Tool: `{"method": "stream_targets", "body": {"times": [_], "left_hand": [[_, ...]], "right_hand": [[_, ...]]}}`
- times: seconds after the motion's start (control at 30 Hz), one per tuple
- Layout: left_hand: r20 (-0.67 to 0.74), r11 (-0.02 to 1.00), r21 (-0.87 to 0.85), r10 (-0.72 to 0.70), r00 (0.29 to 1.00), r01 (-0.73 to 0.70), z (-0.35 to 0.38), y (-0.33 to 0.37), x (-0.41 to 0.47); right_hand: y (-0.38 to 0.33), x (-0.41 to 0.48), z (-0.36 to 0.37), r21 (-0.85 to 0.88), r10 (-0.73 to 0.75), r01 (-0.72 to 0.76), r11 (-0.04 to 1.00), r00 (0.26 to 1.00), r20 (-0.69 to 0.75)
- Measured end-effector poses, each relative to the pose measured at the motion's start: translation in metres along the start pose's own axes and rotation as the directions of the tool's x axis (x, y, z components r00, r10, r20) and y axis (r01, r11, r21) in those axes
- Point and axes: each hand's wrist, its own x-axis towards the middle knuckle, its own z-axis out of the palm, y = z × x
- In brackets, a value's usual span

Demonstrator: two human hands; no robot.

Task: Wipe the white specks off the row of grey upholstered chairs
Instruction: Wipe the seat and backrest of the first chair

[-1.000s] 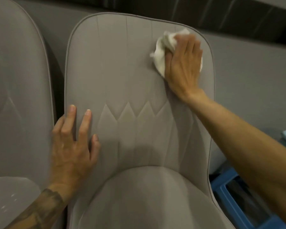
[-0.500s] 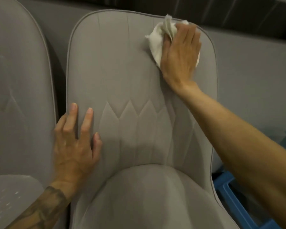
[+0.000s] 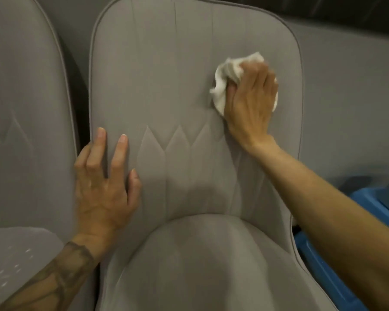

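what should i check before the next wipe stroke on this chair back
1. Cloth gripped under the right hand: ok.
2. Cloth pressed against the middle chair's backrest: ok.
3. Left hand flat on the backrest's left edge, bracing it: ok.
4. Backrest wiped clean: cannot tell, the picture is blurred and the hand covers part.
5. Left chair's seat clean: not ok, white specks show on it.

Bare backrest [image 3: 166,75] left of the cloth [image 3: 225,86] (neighbouring chair [image 3: 20,108] close alongside)
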Motion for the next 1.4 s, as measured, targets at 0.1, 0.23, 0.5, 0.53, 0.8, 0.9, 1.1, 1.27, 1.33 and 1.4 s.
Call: {"method": "stream_targets", "body": {"times": [0.1,0.23,0.5,0.53,0.8,0.9,1.1,1.27,1.33,1.4], "left_hand": [[-0.002,1.0,-0.001,0.01,1.0,-0.01,0.001,-0.001,0.001],[0.0,1.0,0.001,0.012,1.0,-0.012,-0.001,0.0,0.001],[0.004,1.0,0.011,-0.001,1.0,0.001,-0.002,0.002,0.0],[0.0,1.0,0.013,-0.001,1.0,0.001,-0.002,0.001,0.0],[-0.005,1.0,0.008,0.005,1.0,-0.005,-0.003,0.002,0.002],[-0.011,1.0,0.012,0.007,1.0,-0.007,-0.003,0.002,0.001],[-0.013,1.0,0.008,0.007,1.0,-0.007,-0.002,0.001,0.001],[-0.006,1.0,0.009,0.001,1.0,-0.001,-0.003,0.002,0.002],[0.004,1.0,0.004,0.005,1.0,-0.005,-0.003,0.002,0.002],[0.004,1.0,-0.005,0.0,1.0,0.0,-0.003,0.002,0.002]], "right_hand": [[-0.007,-0.009,0.003,-0.007,0.062,-0.062,0.998,0.997,-0.053],[-0.008,-0.126,-0.024,0.1,-0.224,0.203,0.974,0.93,0.291],[0.013,-0.107,-0.021,0.068,-0.31,0.304,0.95,0.908,0.282],[0.009,-0.09,-0.016,0.043,-0.203,0.198,0.979,0.954,0.22],[0.016,-0.202,-0.048,0.164,-0.615,0.623,0.765,0.631,0.472],[0.023,-0.19,-0.047,0.226,-0.687,0.684,0.694,0.533,0.494],[0.005,-0.173,-0.026,0.1,-0.406,0.396,0.913,0.848,0.341],[0.017,-0.191,-0.041,0.262,-0.794,0.792,0.551,0.4,0.458],[0.017,-0.163,-0.036,0.215,-0.748,0.743,0.633,0.516,0.418],[0.012,-0.119,-0.023,0.148,-0.571,0.554,0.819,0.764,0.301]]}}
